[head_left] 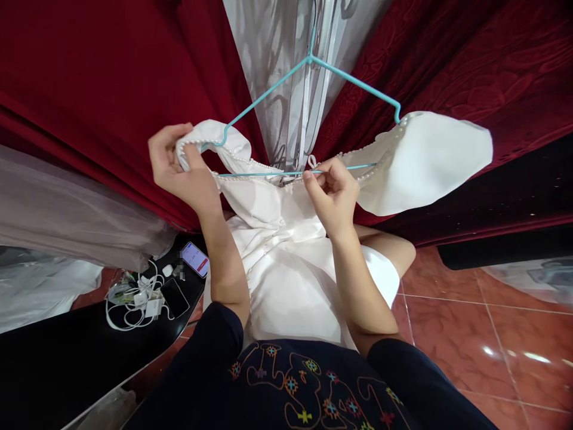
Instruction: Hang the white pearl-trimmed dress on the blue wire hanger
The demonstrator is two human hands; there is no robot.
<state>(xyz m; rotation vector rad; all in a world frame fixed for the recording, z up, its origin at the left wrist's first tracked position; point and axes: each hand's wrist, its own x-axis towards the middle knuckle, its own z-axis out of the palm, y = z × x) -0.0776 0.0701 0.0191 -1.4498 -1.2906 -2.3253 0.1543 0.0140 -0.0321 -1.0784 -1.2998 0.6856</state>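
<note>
A white dress (pixel 286 251) with pearl-edged neckline and puffed sleeves hangs on a light blue hanger (pixel 356 80). Its skirt falls across my lap. On the left, my left hand (pixel 176 167) curls around the pearl-trimmed strap of the left sleeve (pixel 226 136), close to the hanger's end. My right hand (pixel 333 191) pinches at the hanger's bottom bar and the neckline near the middle, where the fingertips partly hide what is between them. The right sleeve (pixel 434 161) spreads out wide beside the hanger's other end, apart from my hands.
Dark red curtains (pixel 111 65) hang on both sides, with whitish cloth (pixel 268 65) between them. On a black bench (pixel 80 352) at left lie a lit phone (pixel 196 259), a dark phone (pixel 174 298) and tangled white cables (pixel 129 322). Red tiles (pixel 447 316) cover the floor.
</note>
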